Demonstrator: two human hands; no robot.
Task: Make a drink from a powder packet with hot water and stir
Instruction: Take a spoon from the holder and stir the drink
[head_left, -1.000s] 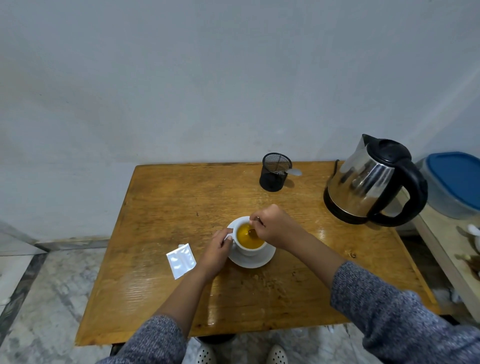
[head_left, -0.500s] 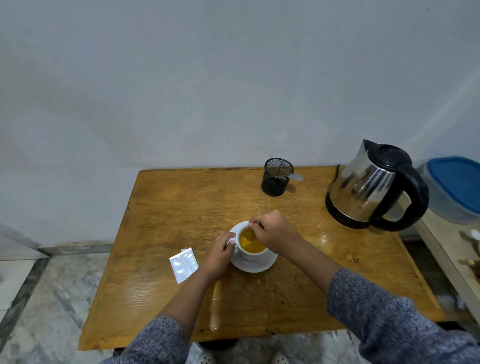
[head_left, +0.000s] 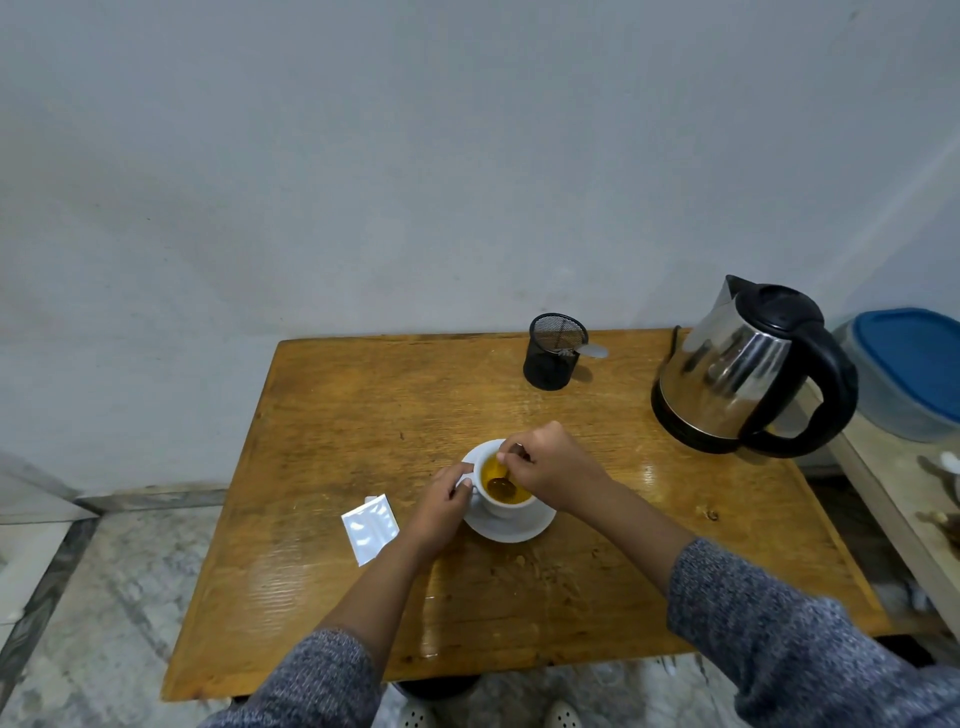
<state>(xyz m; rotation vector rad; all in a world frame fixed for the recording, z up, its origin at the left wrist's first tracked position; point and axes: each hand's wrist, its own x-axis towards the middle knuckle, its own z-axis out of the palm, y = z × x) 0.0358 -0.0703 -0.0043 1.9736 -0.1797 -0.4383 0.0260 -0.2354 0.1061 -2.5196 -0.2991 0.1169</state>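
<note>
The cup (head_left: 506, 486) serves as the reference for all positions. Left of the cup, the silver powder packet (head_left: 371, 527) lies flat on the wooden surface (head_left: 332, 415), torn and apparently spent. The left hand (head_left: 441, 501) is next, closed around the handle on the cup's left side to steady it on the white saucer (head_left: 511, 527).

Inside the cup the liquid is uniformly orange. The spoon (head_left: 502, 486) has changed position: half a second ago its bowl was hidden beneath the right hand; it now lies visible in the liquid toward the near-left part of the cup. This indicates that stirring is in progress.

The right hand (head_left: 553, 465), directly right of and over the cup, pinches the spoon handle in a closed grip.

Behind the cup stands the black mesh holder (head_left: 551, 353). Far right of the cup, the kettle (head_left: 737, 371) rests upright; pouring appears complete. Judged from the even colour, only final stirring remains.
</note>
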